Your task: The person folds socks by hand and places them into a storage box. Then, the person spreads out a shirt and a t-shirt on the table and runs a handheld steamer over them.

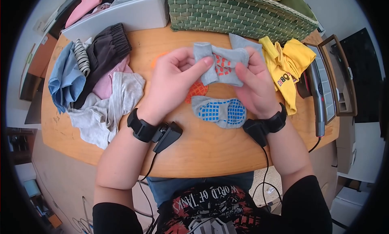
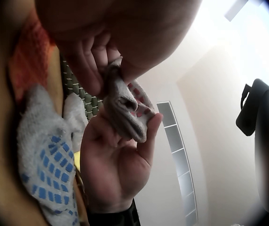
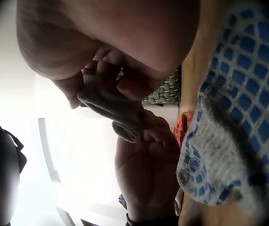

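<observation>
A grey sock with red grip marks (image 1: 223, 66) is held above the table between both hands, partly folded over. The left hand (image 1: 176, 76) pinches its left end, thumb on top. At the sock's other end the right hand (image 1: 257, 82) grips with thumb and fingers. In the left wrist view the folded sock (image 2: 125, 108) shows its layered edge. Below the hands, a grey sock with blue grip marks (image 1: 220, 111) lies flat on the table. An orange-red patterned piece (image 1: 197, 91) is partly hidden behind the left hand.
Left on the table (image 1: 194, 153) lie a blue garment (image 1: 65, 78), dark trousers (image 1: 105, 51) and a light grey garment (image 1: 101, 116). Yellow clothing (image 1: 291, 64) and a grey-black device (image 1: 318, 96) are at right. Behind stand a white bin (image 1: 121, 21) and green woven basket (image 1: 239, 17).
</observation>
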